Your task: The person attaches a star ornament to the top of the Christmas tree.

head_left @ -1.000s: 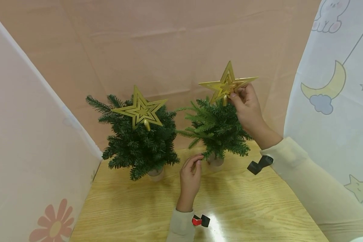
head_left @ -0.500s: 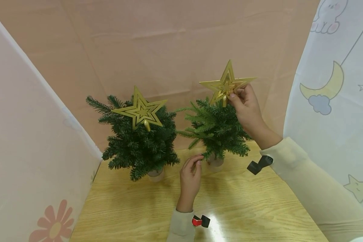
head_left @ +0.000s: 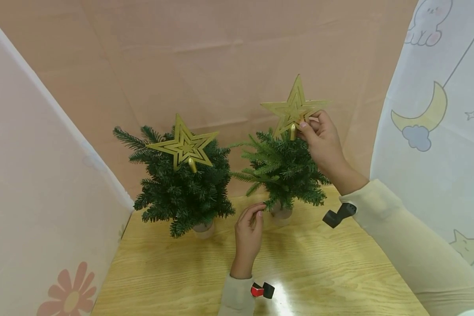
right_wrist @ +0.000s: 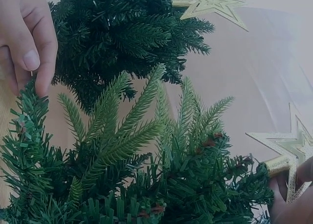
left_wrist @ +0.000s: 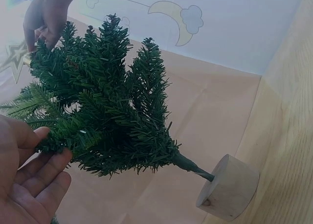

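My right hand [head_left: 327,147] pinches a gold star tree topper [head_left: 293,106] by its lower right part, at the top of the small right-hand Christmas tree [head_left: 290,175]. The topper's short socket meets the tree's tip, but how far it sits over it is hidden. Low on the same tree, my left hand [head_left: 248,237] pinches the tip of a branch between thumb and fingers; the left wrist view shows this branch tip [left_wrist: 54,143] up close. This tree stands on a round wooden base [left_wrist: 229,187].
To the left stands a second, darker Christmas tree [head_left: 181,193] topped by its own gold star [head_left: 187,147]. Both trees are on a wooden table [head_left: 174,272]. A pinkish cloth [head_left: 205,52] hangs behind, with printed cloths at left [head_left: 43,175] and right [head_left: 430,184].
In my right hand the gold star topper has tilted slightly, its face turning a little and its top point rising. The left hand keeps its place at the branch.
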Tool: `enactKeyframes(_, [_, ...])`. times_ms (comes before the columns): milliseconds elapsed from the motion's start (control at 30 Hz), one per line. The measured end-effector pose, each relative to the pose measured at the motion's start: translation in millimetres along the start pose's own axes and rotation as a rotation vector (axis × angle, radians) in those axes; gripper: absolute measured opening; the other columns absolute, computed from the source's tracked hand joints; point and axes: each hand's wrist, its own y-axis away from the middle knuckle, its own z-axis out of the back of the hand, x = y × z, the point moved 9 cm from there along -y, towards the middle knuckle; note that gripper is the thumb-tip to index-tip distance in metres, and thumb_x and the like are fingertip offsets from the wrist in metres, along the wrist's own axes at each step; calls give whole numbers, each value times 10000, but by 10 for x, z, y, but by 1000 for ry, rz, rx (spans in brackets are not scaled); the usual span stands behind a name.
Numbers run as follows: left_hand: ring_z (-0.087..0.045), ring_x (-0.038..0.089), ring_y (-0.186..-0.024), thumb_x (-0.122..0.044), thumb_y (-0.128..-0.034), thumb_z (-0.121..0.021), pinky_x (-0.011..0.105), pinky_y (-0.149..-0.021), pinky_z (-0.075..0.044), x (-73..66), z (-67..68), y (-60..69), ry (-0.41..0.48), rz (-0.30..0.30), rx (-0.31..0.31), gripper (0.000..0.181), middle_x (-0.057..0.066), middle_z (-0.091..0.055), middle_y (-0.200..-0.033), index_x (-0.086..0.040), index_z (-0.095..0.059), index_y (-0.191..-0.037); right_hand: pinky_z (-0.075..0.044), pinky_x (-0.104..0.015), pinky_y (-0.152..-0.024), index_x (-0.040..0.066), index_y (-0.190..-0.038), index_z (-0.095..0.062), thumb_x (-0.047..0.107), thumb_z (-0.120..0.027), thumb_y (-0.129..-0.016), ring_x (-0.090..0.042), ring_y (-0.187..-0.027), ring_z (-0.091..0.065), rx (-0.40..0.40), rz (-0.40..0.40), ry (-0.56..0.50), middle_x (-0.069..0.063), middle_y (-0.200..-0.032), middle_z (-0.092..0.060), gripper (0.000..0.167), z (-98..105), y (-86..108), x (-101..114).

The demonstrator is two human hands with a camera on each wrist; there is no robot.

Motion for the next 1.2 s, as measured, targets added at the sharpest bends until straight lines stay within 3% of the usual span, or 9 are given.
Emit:
enactKeyframes(467, [-594, 288, -1142, 19, -994, -513, 359, -986, -494, 40, -14, 11, 2, 26, 14, 221, 172, -610, -1224, 12, -654, -1164, -507, -325, -961, 70, -1221, -526, 58, -493, -1013, -184, -1075, -621, 15, 26, -23, -147, -1141, -629, 211, 22, 1, -6])
enactKeyframes(800, [-584, 293, -1155, -67, -1020, -502, 372, -991, -490, 46, -15, 13, 5, 49, 21, 231, 159, -602, -1246, 3, -649, -1184, -531, -283, -901, 76, -1223, -536, 77, -507, -1010, -183, -1052, -637, 11, 31, 6, -136, -1105, -658, 215, 25, -14, -13])
enactKeyframes(1200, [-596, 274, -1136, -77, -1020, -504, 352, -988, -492, 52, -11, 20, 6, 33, 14, 222, 153, -608, -1231, 10, -652, -1161, -537, -312, -897, 83, -1236, -533, 111, -496, -1020, -188, -1018, -637, 35, 58, 81, -126, -1074, -665, 221, -53, 39, -25])
